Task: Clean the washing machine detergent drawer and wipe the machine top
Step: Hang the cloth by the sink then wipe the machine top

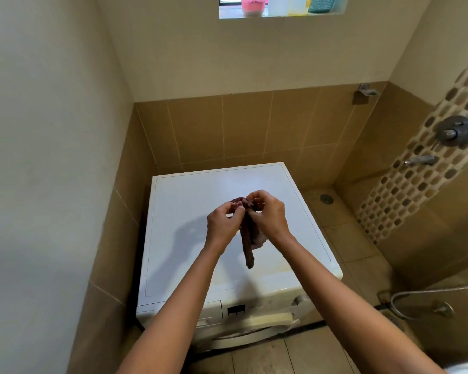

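Dark maroon cloth (247, 238) hangs at the centre of the frame, bunched at its upper end and trailing down in a narrow twisted strip above the white washing machine top (200, 195). Both hands meet at the bunched end. The left hand (223, 222) pinches the cloth between curled fingers and thumb. The right hand (268, 214), just beside it, is curled round the same end. The cloth's lower tip hangs free between the two forearms, and whether it touches the lid I cannot tell. The hands cast a grey shadow on the lid to the left of centre.

The machine top fills the middle of the picture, with yellowish staining towards its lower edge. Below it, the front panel carries the detergent drawer (213, 310) at lower left, sitting flush and partly hidden behind the left forearm. Right of it are a small dark display (236, 310) and a round dial (299, 299). The door rim (254, 334) shows beneath.

Tan tiles cover the lower wall behind the machine. At the right edge a mosaic strip (416, 179) holds a round shower valve (455, 130) and a spout (420, 160). A floor drain (326, 198) lies right of the machine, and a metal hose (416, 295) loops at lower right. At the top of the frame, a window ledge holds a pink container (253, 5) and a teal basket (322, 2).
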The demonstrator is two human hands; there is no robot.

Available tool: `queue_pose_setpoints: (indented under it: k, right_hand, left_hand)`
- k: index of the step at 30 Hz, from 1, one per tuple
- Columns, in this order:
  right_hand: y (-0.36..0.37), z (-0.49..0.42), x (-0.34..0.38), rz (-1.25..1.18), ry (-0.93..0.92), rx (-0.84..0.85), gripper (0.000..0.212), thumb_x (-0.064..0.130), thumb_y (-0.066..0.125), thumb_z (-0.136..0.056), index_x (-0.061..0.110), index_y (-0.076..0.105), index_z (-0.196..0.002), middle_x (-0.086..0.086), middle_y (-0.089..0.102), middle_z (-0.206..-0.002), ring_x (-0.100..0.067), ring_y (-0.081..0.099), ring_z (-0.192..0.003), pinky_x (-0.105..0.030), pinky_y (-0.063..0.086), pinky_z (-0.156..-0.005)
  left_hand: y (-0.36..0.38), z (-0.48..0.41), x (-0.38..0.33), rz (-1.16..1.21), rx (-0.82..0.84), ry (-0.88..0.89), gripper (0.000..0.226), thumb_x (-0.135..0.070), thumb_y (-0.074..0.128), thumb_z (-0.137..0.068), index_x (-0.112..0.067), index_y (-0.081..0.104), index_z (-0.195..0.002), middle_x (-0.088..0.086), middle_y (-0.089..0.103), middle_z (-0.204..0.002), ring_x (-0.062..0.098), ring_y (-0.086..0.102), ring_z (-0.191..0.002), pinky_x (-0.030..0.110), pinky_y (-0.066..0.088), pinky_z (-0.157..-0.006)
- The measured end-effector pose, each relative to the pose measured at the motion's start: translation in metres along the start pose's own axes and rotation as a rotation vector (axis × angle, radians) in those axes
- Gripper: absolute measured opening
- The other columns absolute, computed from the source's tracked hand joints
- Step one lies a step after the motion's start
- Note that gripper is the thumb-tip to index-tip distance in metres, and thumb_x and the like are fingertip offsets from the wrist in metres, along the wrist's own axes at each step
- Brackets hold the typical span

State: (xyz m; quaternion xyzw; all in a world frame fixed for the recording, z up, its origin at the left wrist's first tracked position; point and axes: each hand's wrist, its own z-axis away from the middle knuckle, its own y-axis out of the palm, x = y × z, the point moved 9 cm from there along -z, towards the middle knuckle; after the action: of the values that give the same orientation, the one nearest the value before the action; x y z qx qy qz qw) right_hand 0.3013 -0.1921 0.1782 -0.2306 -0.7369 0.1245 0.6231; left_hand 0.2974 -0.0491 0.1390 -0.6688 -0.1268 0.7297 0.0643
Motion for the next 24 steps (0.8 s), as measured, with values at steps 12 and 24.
queue_pose_setpoints:
  k: [12,24]
  right_hand:
    - [-0.002,-0.011,-0.005,-0.420,0.085,0.170,0.029,-0.008,0.064,-0.079,0.007,0.063,-0.103,-0.008,0.067,-0.087,-0.020,0.068,-0.082,-0.029,0.056,-0.071]
    - [0.009,0.009,-0.034,-0.919,0.491,0.514,0.034,0.026,0.055,-0.094,0.006,0.057,-0.121,-0.018,0.063,-0.118,-0.030,0.062,-0.108,-0.039,0.049,-0.098]
  left_hand:
    - [-0.018,-0.014,0.004,0.052,0.015,0.008,0.033,-0.050,0.058,-0.091,-0.025,0.062,-0.113,-0.001,0.062,-0.123,0.018,0.057,-0.117,0.034,0.048,-0.097]
    - [0.026,-0.013,-0.017,0.385,0.448,-0.152,0.034,-0.034,0.054,-0.095,-0.014,0.057,-0.122,0.010,0.066,-0.118,0.027,0.064,-0.108,0.045,0.057,-0.086]
